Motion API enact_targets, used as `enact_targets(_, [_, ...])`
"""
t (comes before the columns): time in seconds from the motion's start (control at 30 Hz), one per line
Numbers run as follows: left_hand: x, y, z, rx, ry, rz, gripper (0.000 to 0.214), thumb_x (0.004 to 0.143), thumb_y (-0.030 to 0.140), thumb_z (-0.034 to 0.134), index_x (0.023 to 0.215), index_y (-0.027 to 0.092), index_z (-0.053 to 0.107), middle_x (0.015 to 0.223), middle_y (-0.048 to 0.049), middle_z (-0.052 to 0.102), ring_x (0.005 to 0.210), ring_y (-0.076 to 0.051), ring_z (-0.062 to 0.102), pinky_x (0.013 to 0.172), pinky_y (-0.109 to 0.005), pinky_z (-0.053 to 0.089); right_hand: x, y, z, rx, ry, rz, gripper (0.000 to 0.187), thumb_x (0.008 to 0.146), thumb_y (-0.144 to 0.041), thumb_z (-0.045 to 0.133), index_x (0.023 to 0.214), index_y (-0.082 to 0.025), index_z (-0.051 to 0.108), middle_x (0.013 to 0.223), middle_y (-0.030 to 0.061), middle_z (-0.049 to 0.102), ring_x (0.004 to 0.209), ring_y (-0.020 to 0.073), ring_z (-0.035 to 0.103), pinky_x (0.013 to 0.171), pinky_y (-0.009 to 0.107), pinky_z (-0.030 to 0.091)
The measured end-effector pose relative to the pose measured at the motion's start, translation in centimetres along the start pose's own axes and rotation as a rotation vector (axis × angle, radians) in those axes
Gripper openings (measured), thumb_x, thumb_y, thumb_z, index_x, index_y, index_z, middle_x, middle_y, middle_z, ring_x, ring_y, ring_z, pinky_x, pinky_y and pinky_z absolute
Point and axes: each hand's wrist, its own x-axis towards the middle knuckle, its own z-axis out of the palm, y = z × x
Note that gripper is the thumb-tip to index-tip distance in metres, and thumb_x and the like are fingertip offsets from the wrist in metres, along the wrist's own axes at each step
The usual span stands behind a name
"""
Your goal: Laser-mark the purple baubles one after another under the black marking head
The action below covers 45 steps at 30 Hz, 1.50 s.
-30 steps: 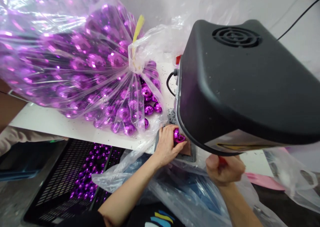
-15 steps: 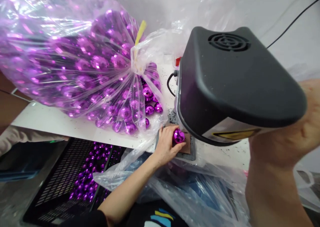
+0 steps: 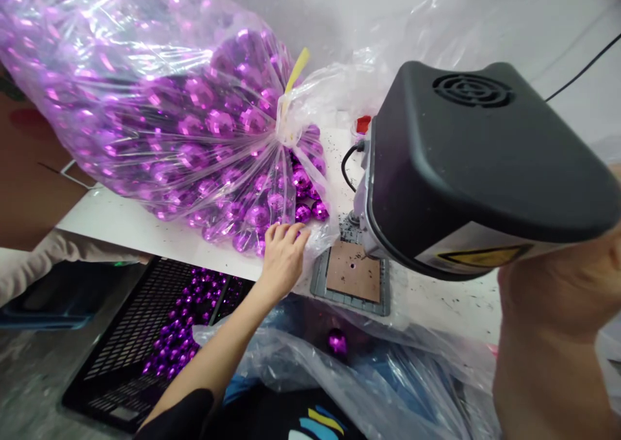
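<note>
Head view: left hand [image 3: 284,255], fingers loosely spread and gripping nothing, rests on the mouth of a clear bag [image 3: 145,71] of purple faceted balls [image 3: 301,181]. The right hand [image 3: 557,291] sits under the black machine head [image 3: 475,155], its grip impossible to tell.

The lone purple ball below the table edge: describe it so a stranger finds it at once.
Find the big black machine head on the right, then the brown pad beneath it. Below the table edge in front of that pad, a purple ball lies in crumpled clear plastic. It lies alone; the others are packed in the tied bag or heaped in the black crate.
</note>
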Motion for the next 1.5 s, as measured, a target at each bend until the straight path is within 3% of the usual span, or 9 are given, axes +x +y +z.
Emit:
enact_targets(0.13, [1.8,-2.2,0.3,0.261,-0.213,-0.034,0.038,0.088,0.008,0.047,0.120,0.016,0.066,0.118,-0.0176,0.066,0.105,-0.035,0.053,0.088,-0.053,0.038,0.0,-0.4,0.1,0.010,0.000,0.011,0.042,0.098,-0.047,0.045,0.081,-0.010,0.055,0.057,-0.0036,0.039,0.053,-0.0027,0.040,0.055,0.016,0.029])
enact_targets(0.27, [2.7,-2.5,-0.6,0.192,-0.208,-0.053,0.033,0.088,0.023,0.061,0.120,0.016,0.067,0.108,-0.0153,0.067,0.105,-0.035,0.055,0.087,-0.049,0.039,0.2,-0.3,0.2,0.044,-0.012,0.034,0.039,0.097,-0.045,0.045,0.083,-0.010,0.055,0.056,-0.0041,0.038,0.052,-0.0026,0.040,0.052,0.014,0.028])
enact_targets(0.47, [2.2,-1.4,-3.1,-0.707,0.212,-0.261,0.042,0.094,0.043,0.059,0.133,0.028,0.061,0.125,-0.0072,0.063,0.107,-0.022,0.059,0.090,-0.037,0.046,0.5,-0.4,0.4,0.100,-0.030,0.035,0.040,0.096,-0.046,0.048,0.080,-0.010,0.053,0.054,-0.0047,0.039,0.050,-0.0027,0.040,0.050,0.014,0.028])
enact_targets(0.67, [1.0,0.1,-1.5,-1.550,0.089,-0.566,0.040,0.087,0.046,0.067,0.119,0.021,0.067,0.105,-0.0060,0.068,0.075,-0.012,0.059,0.061,-0.022,0.046,0.6,-0.1,0.6,0.097,-0.006,0.065,0.034,0.096,-0.039,0.050,0.080,-0.009,0.054,0.055,-0.0045,0.039,0.051,-0.0033,0.039,0.051,0.014,0.028])
enact_targets(0.8, [0.3,0.4,1.2,-1.428,0.086,-0.574,0.043,0.085,0.043,0.071,0.124,0.025,0.063,0.116,-0.0061,0.066,0.091,-0.015,0.063,0.070,-0.024,0.050,0.9,-0.2,0.5,0.114,-0.011,0.074,0.033,0.095,-0.039,0.051,0.081,-0.009,0.055,0.058,-0.0035,0.039,0.054,-0.0026,0.039,0.052,0.014,0.028])
enact_targets(1.03, [-0.5,0.7,3.9,-0.814,0.082,-0.250,0.041,0.087,0.031,0.070,0.126,0.024,0.063,0.127,-0.0086,0.060,0.122,-0.024,0.055,0.106,-0.041,0.043,0.9,-0.6,0.8,0.109,0.029,0.079,0.031,0.093,-0.036,0.055,0.078,-0.009,0.055,0.068,0.0001,0.037,0.069,-0.0006,0.038,0.059,0.015,0.029])
enact_targets(1.2, [-0.5,2.1,2.1,-1.192,0.154,-0.468,0.046,0.081,0.037,0.077,0.121,0.024,0.059,0.114,-0.0053,0.064,0.099,-0.019,0.063,0.087,-0.034,0.053,1.0,-0.7,0.8,0.145,0.011,0.096,0.031,0.093,-0.035,0.055,0.076,-0.009,0.054,0.067,-0.0003,0.033,0.068,-0.0011,0.035,0.061,0.016,0.027])
enact_targets(1.33, [-0.7,3.8,1.1,-1.663,-0.029,-0.656,0.046,0.084,0.053,0.071,0.115,0.020,0.065,0.100,-0.0044,0.065,0.081,-0.015,0.062,0.064,-0.024,0.052,1.2,-0.5,0.9,0.143,-0.009,0.088,0.035,0.093,-0.039,0.054,0.075,-0.009,0.053,0.068,0.0004,0.034,0.071,-0.0004,0.037,0.062,0.016,0.028])
enact_targets(1.5, [-0.8,4.6,2.9,-1.588,-0.108,-0.653,0.048,0.077,0.050,0.078,0.112,0.019,0.068,0.098,-0.0023,0.068,0.071,-0.010,0.058,0.061,-0.021,0.048,1.4,-0.5,1.1,0.143,-0.015,0.085,0.035,0.094,-0.038,0.053,0.075,-0.009,0.051,0.066,-0.0003,0.032,0.069,-0.0010,0.035,0.062,0.016,0.027])
